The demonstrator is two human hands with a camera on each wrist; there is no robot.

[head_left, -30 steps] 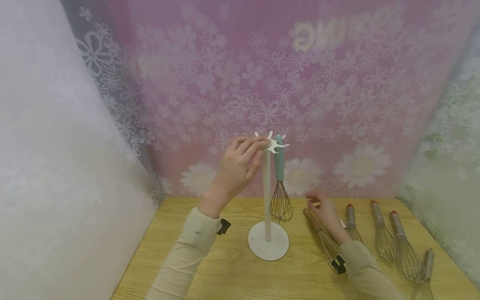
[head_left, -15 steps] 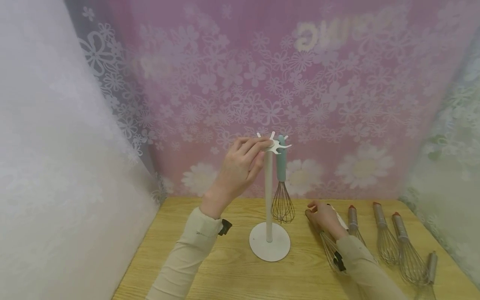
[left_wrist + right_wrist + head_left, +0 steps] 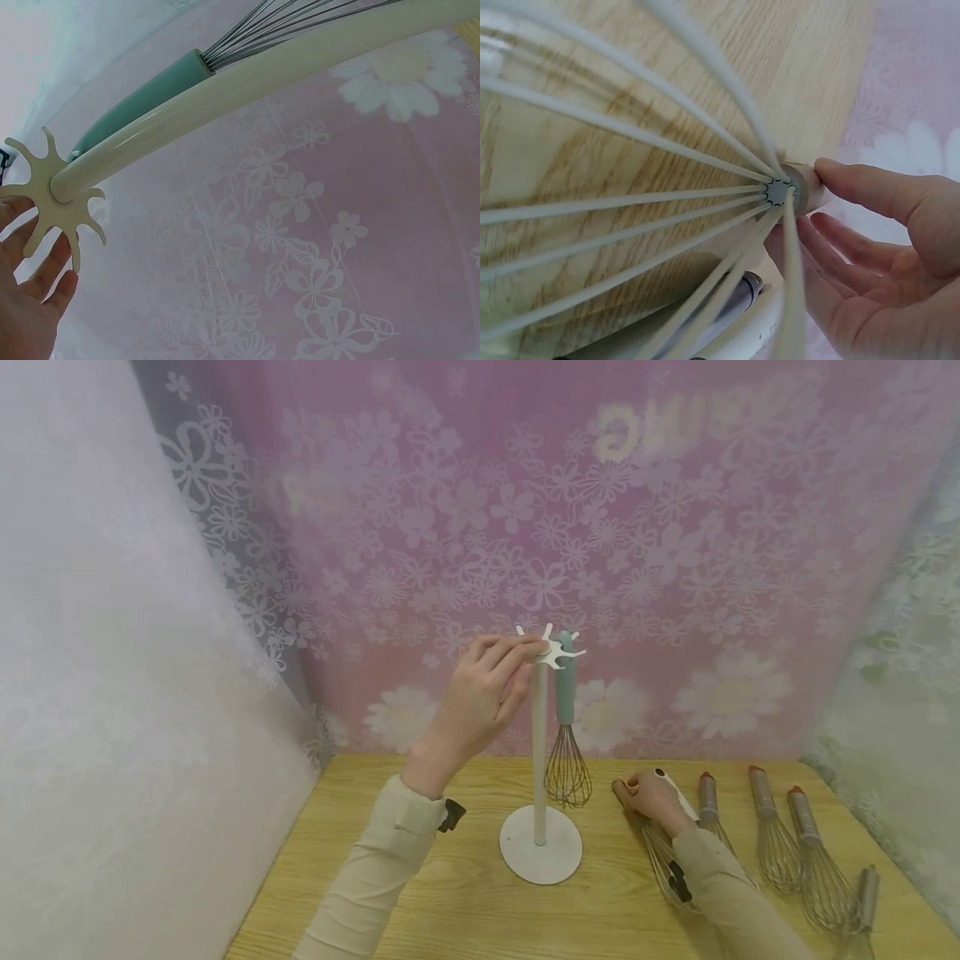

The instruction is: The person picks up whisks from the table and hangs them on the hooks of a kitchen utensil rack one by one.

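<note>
In the head view my left hand [image 3: 480,685] holds the top of a white stand [image 3: 540,752], fingers over its hooked crown. The left wrist view shows the crown [image 3: 64,202] from below, fingers [image 3: 49,270] behind the hooks. A whisk with a teal handle [image 3: 566,689] hangs from the stand's right side, wires down. My right hand [image 3: 654,797] pinches the wooden handle of another whisk [image 3: 663,864] lying on the table. Up close in the right wrist view, thumb and fingers are around that handle [image 3: 814,187], just behind the wires.
Right of my right hand lie several more whisks: one with a white handle [image 3: 681,797] and grey ones with red ends [image 3: 763,793]. A plain metal-handled whisk [image 3: 866,897] lies at the far right. The wooden table [image 3: 420,893] meets a flowered curtain [image 3: 450,527] behind.
My right hand has come down onto the wooden whisk handle, and its thumb and fingers have closed around it. The left hand stays at the stand's top.
</note>
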